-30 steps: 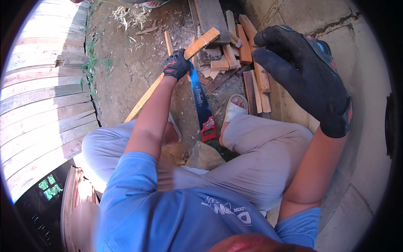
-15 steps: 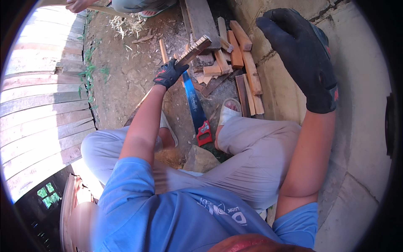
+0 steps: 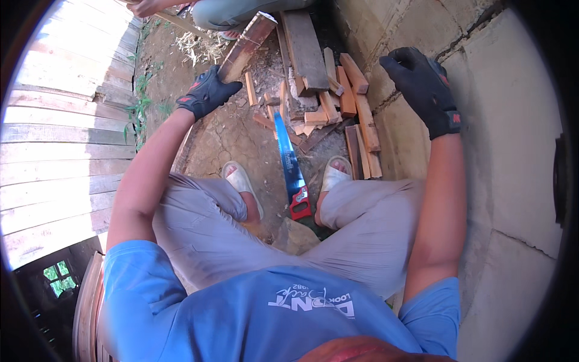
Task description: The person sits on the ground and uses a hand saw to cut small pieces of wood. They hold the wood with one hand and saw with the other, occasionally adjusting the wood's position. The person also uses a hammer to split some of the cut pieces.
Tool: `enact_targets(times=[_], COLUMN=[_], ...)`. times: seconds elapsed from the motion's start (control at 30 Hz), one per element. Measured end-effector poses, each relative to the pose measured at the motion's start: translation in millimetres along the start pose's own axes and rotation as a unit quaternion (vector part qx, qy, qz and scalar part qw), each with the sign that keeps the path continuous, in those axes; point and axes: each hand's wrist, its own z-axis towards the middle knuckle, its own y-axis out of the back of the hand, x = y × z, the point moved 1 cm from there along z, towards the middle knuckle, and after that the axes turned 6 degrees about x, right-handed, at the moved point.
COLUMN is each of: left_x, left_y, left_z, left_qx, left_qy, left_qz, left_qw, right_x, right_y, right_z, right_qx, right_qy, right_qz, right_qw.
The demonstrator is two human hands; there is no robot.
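My left hand (image 3: 208, 93), in a dark glove with red marks, grips the near end of a short wooden board (image 3: 247, 45). The board tilts up and away to the right, its far end above the ground. Beside the wall on the right, my gloved right hand (image 3: 419, 87) is raised with its fingers loosely bent and thumb apart; nothing shows in it. Between my feet lies a handsaw (image 3: 289, 160) with a blue blade and red handle, its handle toward me.
Wood offcuts (image 3: 344, 90) are heaped ahead against the concrete wall (image 3: 482, 120), next to a thick plank (image 3: 303, 48). Wooden boards (image 3: 66, 139) run along the left. Another person's hand (image 3: 145, 7) holds a long stick near wood shavings (image 3: 199, 48). A stone (image 3: 295, 236) lies by the saw handle.
My left hand has moved left with the board, which now points more steeply away from me. The right hand has come lower and slightly left. My left foot now shows fully.
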Motion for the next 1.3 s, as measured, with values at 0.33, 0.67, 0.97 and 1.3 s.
enact_targets(times=[0.33, 0.67, 0.97, 1.3], left_x=[-22, -82, -80, -68], left_y=[-15, -127, -154, -127], left_z=[13, 66, 62, 47], left_qx=[-0.199, -0.082, 0.033, 0.037], left_qy=[-0.092, -0.153, -0.14, -0.137], left_qz=[0.074, 0.043, 0.103, 0.07], left_qw=[0.973, 0.984, 0.984, 0.987], right_x=[59, -144, -185, -159], right_y=[61, -174, -321, -322], right_z=[-38, -91, -87, -44], right_qx=[0.109, 0.133, 0.001, -0.036], right_qy=[0.026, -0.212, -0.273, -0.35], right_qz=[0.242, -0.047, -0.17, -0.19], right_qw=[0.964, 0.967, 0.947, 0.917])
